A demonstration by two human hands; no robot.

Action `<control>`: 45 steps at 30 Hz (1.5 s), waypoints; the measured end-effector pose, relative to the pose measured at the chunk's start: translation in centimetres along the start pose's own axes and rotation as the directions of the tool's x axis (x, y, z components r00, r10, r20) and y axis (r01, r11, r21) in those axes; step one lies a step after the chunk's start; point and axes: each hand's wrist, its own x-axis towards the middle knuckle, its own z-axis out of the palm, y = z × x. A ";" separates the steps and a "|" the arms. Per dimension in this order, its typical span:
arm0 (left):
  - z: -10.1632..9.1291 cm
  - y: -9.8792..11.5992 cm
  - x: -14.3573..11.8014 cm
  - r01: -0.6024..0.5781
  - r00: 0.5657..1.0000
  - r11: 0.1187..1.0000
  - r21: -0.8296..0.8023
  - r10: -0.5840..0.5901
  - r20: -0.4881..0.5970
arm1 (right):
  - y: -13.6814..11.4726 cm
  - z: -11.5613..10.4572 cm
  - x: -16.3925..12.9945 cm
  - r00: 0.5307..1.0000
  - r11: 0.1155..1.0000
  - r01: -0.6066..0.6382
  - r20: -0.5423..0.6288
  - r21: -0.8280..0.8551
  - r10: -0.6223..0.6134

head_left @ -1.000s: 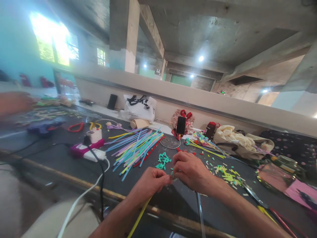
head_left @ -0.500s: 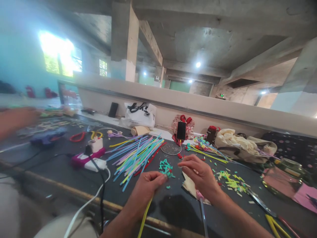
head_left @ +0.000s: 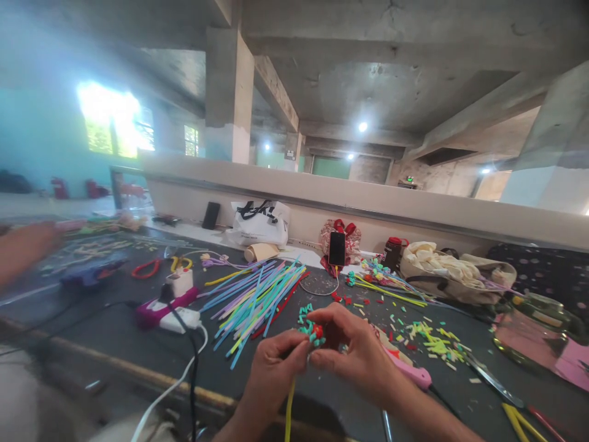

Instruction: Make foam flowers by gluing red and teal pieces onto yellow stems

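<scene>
My left hand (head_left: 278, 362) is closed in a pinch on a yellow fuzzy stem (head_left: 289, 408) that hangs down from the fingers. At the stem's top sits a small flower (head_left: 316, 333) of teal pieces round a red centre. My right hand (head_left: 352, 344) curls round the flower from the right, index finger above and thumb below, with its fingertips at the flower and close to my left fingertips. Loose teal pieces (head_left: 304, 312) lie just behind the flower. Beside my right wrist rests a pink glue gun (head_left: 411, 370), partly hidden by the arm.
Coloured fuzzy stems (head_left: 257, 301) lie left of centre, beside a power strip (head_left: 177, 316) with cables. Cut yellow-green pieces (head_left: 437, 341), scissors (head_left: 492, 377) and a glass jar (head_left: 529, 325) are on the right. A phone (head_left: 337, 248) leans at the back. Another person's arm (head_left: 30, 248) reaches in at far left.
My right hand has moved left and down to the flower, exposing the pink glue gun. My left hand has turned slightly, and the flower shows more clearly. The other person's arm has lowered slightly.
</scene>
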 end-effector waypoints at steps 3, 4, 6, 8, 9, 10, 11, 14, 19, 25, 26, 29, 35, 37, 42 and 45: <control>-0.2 -0.3 0.2 -0.017 0.999 1.000 0.026 0.016 0.032 | 0.2 0.1 0.2 1.000 0.999 0.017 -0.012 -0.042 -0.018; -0.2 -0.3 0.3 -0.017 0.999 0.999 0.030 0.016 0.041 | 0.3 0.1 0.2 1.000 0.998 0.022 -0.015 -0.054 -0.023; -0.1 -0.4 0.2 -0.012 0.998 0.999 0.031 0.010 0.062 | 0.3 0.1 0.2 0.999 0.998 0.031 -0.013 -0.063 -0.032; 0.0 -0.4 0.1 -0.007 0.997 1.000 0.028 0.005 0.073 | 0.3 0.0 0.2 0.999 0.997 0.039 -0.008 -0.074 -0.040; 0.0 -0.4 0.1 -0.006 0.997 1.000 0.027 0.004 0.075 | 0.3 0.0 0.2 0.999 0.996 0.046 -0.007 -0.080 -0.047; 0.1 -0.4 0.0 -0.009 0.997 1.000 0.028 0.007 0.072 | 0.3 0.0 0.1 0.999 0.995 0.053 -0.005 -0.085 -0.054; 0.1 -0.4 0.0 -0.011 0.998 1.000 0.028 0.009 0.066 | 0.3 -0.1 0.1 0.998 0.994 0.062 -0.003 -0.089 -0.063; 0.2 -0.4 0.0 -0.015 0.999 0.999 0.032 0.013 0.053 | 0.2 -0.2 0.2 0.996 0.991 0.087 -0.005 -0.101 -0.088; 0.2 -0.1 -0.1 0.002 0.999 1.000 -0.020 -0.001 0.050 | 0.1 -0.1 0.4 0.997 0.991 0.081 -0.007 -0.103 -0.082; 0.4 0.2 -0.3 0.072 0.997 0.989 -0.126 -0.070 0.018 | 0.5 0.1 0.6 0.998 0.994 0.064 -0.007 -0.090 -0.065; 0.4 0.1 -0.3 0.091 0.996 0.986 -0.142 -0.090 0.018 | 0.6 0.1 0.7 0.998 0.994 0.059 -0.006 -0.091 -0.060; 0.6 0.0 -0.2 0.146 0.989 0.973 -0.181 -0.146 0.013 | 0.9 0.2 0.8 0.999 0.997 0.030 -0.007 -0.069 -0.031; 0.5 0.0 -0.1 0.154 0.988 0.956 -0.250 -0.148 0.043 | 2.0 0.3 0.9 0.996 0.992 -0.088 0.018 0.089 0.086; 0.4 0.0 -0.1 0.134 0.991 0.959 -0.251 -0.124 0.057 | 2.3 0.2 1.0 0.992 0.974 -0.123 0.031 0.189 0.119; 0.3 -0.4 0.4 0.161 0.986 0.939 -0.303 -0.138 0.096 | 2.7 -0.1 1.5 0.983 0.905 -0.178 0.027 0.387 0.182; 0.5 -1.0 0.8 0.219 0.973 0.927 -0.306 -0.183 0.141 | 3.2 -0.1 1.5 0.979 0.891 -0.196 0.036 0.409 0.199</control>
